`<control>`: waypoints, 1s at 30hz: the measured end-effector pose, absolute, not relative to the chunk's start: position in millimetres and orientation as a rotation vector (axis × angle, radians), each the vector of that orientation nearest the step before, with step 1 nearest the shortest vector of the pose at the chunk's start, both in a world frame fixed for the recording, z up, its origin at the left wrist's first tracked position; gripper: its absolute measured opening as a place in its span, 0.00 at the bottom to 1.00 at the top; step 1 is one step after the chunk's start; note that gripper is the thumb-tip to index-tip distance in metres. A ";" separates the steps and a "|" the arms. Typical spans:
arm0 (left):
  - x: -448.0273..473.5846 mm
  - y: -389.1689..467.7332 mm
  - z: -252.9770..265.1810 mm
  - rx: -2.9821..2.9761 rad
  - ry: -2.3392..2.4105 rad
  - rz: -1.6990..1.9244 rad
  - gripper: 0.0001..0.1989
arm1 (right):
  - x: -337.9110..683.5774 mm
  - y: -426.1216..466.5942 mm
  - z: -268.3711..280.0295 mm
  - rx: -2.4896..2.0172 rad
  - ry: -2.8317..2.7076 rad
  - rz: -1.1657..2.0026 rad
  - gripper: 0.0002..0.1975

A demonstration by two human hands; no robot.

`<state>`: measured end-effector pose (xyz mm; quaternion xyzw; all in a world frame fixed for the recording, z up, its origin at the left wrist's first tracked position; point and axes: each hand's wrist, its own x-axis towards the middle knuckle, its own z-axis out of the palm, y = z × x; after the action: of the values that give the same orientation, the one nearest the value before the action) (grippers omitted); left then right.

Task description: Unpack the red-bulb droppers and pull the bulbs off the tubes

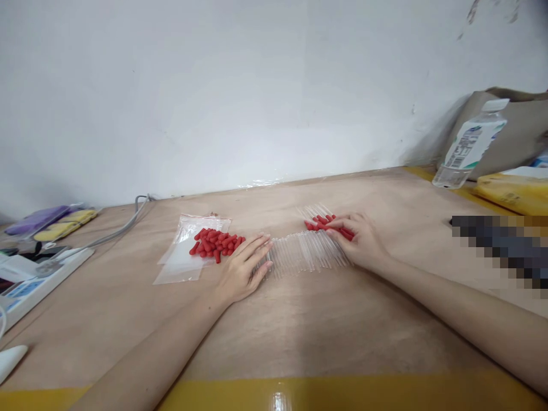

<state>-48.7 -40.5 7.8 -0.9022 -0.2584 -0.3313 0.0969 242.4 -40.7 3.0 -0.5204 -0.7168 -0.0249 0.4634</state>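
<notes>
Thin clear glass tubes [295,256] lie side by side in a row on the brown-covered table. My left hand [246,265] rests at the row's left end, fingers stretched out and a little apart, between the tubes and a heap of red rubber bulbs [214,242]. At the right end, my right hand [357,240] has its thumb and fingers closed on a red rubber bulb [322,226]. Beside it, several more red bulbs [324,218] sit at the ends of tubes that point toward the wall. The right fingers partly cover these bulbs.
Clear zip bags [180,268] lie under the heap of bulbs. A power strip [47,282] with a grey cable [115,231] and purple and yellow packets [38,220] are on the left. A plastic bottle [471,142], a grey bag [518,125] and a yellow package [514,191] stand right.
</notes>
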 end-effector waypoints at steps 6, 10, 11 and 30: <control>-30.1 -48.6 6.7 -2.585 -0.711 -1.037 0.22 | 233.4 -66.6 -1.8 -0.988 -1.983 -0.129 0.05; -26.7 -50.4 8.3 -2.550 -0.607 -0.993 0.19 | 223.1 -72.1 1.4 -0.919 -2.003 -0.135 0.05; -26.4 -50.4 8.6 -2.544 -0.570 -0.991 0.17 | 221.3 -73.1 1.9 -0.910 -2.000 -0.141 0.05; -18.4 -60.4 15.4 -2.712 -0.490 -0.916 0.07 | 195.5 -82.0 7.2 -0.840 -2.218 -0.463 0.07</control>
<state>-18.4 -60.4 15.4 -0.9272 -0.1676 -0.3133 0.1185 195.5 -82.0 7.2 -0.3251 -0.8581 -0.1791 0.3548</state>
